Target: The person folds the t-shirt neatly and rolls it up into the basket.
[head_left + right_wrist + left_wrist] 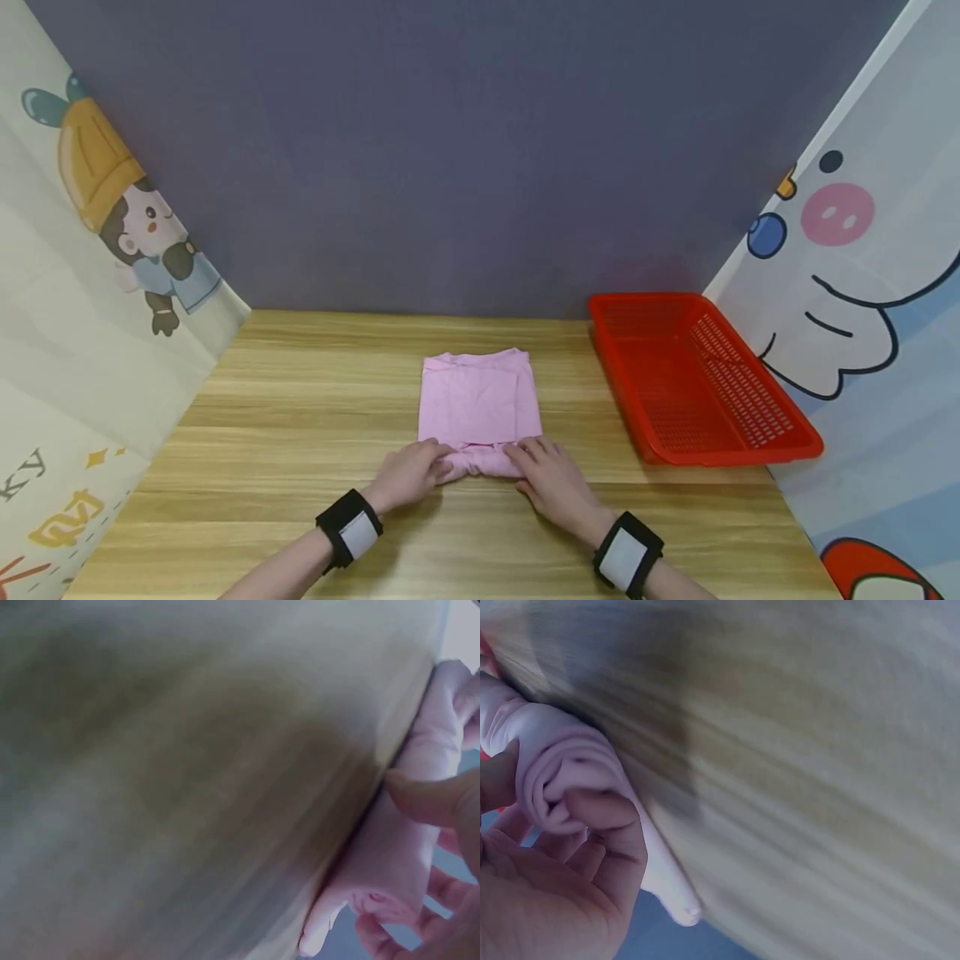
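A pink folded cloth (pixel 482 404) lies flat on the wooden table, its near end wound into a roll; whether it is a garment cannot be told. At the roll's left end, my left hand (pixel 411 475) grips it with thumb and curled fingers. The left wrist view shows the spiral end of the roll (pixel 570 769) between those fingers. My right hand (pixel 557 487) holds the right end, its thumb on the near side. In the right wrist view, fingertips curl around the end of the pink roll (pixel 390 851).
On the right of the table (pixel 300 400) stands a red plastic basket (pixel 626 383) with perforated sides. A dark grey panel (pixel 465 167) rises behind the table. Printed cartoon sheets flank it, one on the left (pixel 75 333) and one on the right (pixel 885 333).
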`<state>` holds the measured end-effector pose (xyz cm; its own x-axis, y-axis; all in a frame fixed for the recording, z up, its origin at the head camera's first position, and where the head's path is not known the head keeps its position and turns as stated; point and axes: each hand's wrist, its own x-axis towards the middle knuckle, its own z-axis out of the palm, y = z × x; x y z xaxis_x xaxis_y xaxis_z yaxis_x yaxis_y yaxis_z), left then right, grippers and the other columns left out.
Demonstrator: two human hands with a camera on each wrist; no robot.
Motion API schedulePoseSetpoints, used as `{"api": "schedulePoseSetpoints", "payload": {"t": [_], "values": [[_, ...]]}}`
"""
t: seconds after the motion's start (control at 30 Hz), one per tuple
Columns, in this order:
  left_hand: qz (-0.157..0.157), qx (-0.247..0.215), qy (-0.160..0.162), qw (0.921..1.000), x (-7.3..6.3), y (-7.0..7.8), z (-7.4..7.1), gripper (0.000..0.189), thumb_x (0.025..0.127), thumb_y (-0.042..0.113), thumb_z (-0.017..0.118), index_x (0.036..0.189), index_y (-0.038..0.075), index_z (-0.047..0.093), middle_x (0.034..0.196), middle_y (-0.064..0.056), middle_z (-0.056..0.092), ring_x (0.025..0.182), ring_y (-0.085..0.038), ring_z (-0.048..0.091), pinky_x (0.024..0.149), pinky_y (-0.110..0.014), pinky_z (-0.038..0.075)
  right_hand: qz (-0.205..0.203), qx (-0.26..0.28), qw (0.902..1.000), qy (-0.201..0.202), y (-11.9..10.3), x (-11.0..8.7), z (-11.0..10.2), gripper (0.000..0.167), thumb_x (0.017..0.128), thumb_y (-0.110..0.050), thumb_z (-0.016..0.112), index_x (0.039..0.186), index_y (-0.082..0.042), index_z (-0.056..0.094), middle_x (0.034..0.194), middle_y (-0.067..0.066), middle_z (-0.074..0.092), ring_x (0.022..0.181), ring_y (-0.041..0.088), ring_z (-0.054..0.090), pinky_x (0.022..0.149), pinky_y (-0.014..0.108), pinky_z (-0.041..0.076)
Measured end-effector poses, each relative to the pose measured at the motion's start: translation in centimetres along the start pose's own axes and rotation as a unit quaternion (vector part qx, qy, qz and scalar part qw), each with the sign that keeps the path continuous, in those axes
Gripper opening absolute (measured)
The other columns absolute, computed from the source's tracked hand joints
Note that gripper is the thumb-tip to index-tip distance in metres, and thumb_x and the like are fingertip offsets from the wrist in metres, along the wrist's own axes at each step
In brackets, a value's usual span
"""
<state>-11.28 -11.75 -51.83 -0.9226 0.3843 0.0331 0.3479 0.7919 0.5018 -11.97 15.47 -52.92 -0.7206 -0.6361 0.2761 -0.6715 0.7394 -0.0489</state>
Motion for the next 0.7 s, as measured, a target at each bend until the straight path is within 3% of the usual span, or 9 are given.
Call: {"api": "schedulePoseSetpoints", "payload": {"t": [0.2, 0.27, 0.33, 0.4, 0.5, 0.57, 0.7], "values": [[-0.022, -0.001, 0.007, 0.9997, 0.1, 0.4, 0.2, 0.020, 0.096, 0.016, 0.063, 0.113, 0.011, 0.073, 0.089, -0.005, 0.069, 0.087, -0.028, 0.069, 0.064, -0.048, 0.053, -0.001, -0.003, 0.9990, 0.045, -0.3, 0.1, 0.5, 0.040, 0.082, -0.016, 0.080, 0.120, -0.020, 0.067, 0.105, -0.002, 0.062, 0.103, 0.019, 0.058, 0.085, 0.040, 0.052], [-0.022, 0.024, 0.014, 0.9994, 0.0, 0.7, 0.2, 0.020, 0.097, 0.017, 0.062, 0.114, 0.012, 0.072, 0.089, -0.004, 0.067, 0.085, -0.027, 0.067, 0.062, -0.047, 0.052, 0.002, 0.009, 0.9985, 0.054, -0.2, 0.2, 0.8, 0.033, 0.082, -0.015, 0.080, 0.113, -0.020, 0.070, 0.100, -0.003, 0.063, 0.097, 0.017, 0.058, 0.081, 0.037, 0.052], [-0.003, 0.079, 0.036, 0.9963, -0.2, 0.9, 0.5, 0.019, 0.097, 0.019, 0.063, 0.112, 0.012, 0.071, 0.089, -0.004, 0.065, 0.084, -0.025, 0.065, 0.057, -0.043, 0.051, 0.008, 0.030, 0.9977, 0.061, 0.0, 0.4, 0.9, 0.028, 0.081, -0.014, 0.080, 0.107, -0.018, 0.073, 0.095, -0.004, 0.065, 0.092, 0.016, 0.059, 0.078, 0.035, 0.052], [0.027, 0.157, 0.061, 0.9854, -0.6, 0.9, 0.9, 0.022, 0.093, 0.018, 0.065, 0.114, 0.012, 0.068, 0.092, -0.004, 0.063, 0.085, -0.023, 0.062, 0.055, -0.038, 0.049, 0.012, 0.056, 0.9960, 0.069, 0.2, 0.7, 1.2, 0.024, 0.080, -0.012, 0.080, 0.102, -0.016, 0.075, 0.091, -0.004, 0.067, 0.088, 0.016, 0.061, 0.076, 0.033, 0.053], [0.070, 0.272, 0.109, 0.9536, -1.4, 0.6, 1.8, 0.036, 0.085, 0.018, 0.069, 0.120, 0.012, 0.063, 0.098, -0.004, 0.060, 0.088, -0.021, 0.058, 0.054, -0.031, 0.047, 0.014, 0.099, 0.9924, 0.072, 0.6, 1.0, 1.2, 0.021, 0.078, -0.009, 0.080, 0.099, -0.012, 0.077, 0.087, -0.002, 0.068, 0.084, 0.017, 0.062, 0.074, 0.032, 0.053], [0.085, 0.312, 0.127, 0.9375, -1.7, 0.5, 2.3, 0.044, 0.085, 0.024, 0.070, 0.126, 0.012, 0.059, 0.101, -0.004, 0.059, 0.092, -0.020, 0.057, 0.059, -0.031, 0.049, 0.017, 0.123, 0.9902, 0.063, 0.9, 1.2, 1.2, 0.020, 0.079, -0.008, 0.079, 0.099, -0.010, 0.077, 0.085, -0.002, 0.068, 0.083, 0.016, 0.062, 0.073, 0.031, 0.053], [0.106, 0.355, 0.152, 0.9163, -1.9, 0.2, 2.8, 0.044, 0.093, 0.037, 0.064, 0.127, 0.010, 0.057, 0.104, -0.004, 0.059, 0.093, -0.020, 0.057, 0.065, -0.032, 0.054, 0.031, 0.178, 0.9832, 0.025, 1.6, 1.6, 1.0, 0.016, 0.083, -0.007, 0.077, 0.099, -0.009, 0.078, 0.082, -0.002, 0.065, 0.081, 0.013, 0.059, 0.072, 0.028, 0.050]]}}
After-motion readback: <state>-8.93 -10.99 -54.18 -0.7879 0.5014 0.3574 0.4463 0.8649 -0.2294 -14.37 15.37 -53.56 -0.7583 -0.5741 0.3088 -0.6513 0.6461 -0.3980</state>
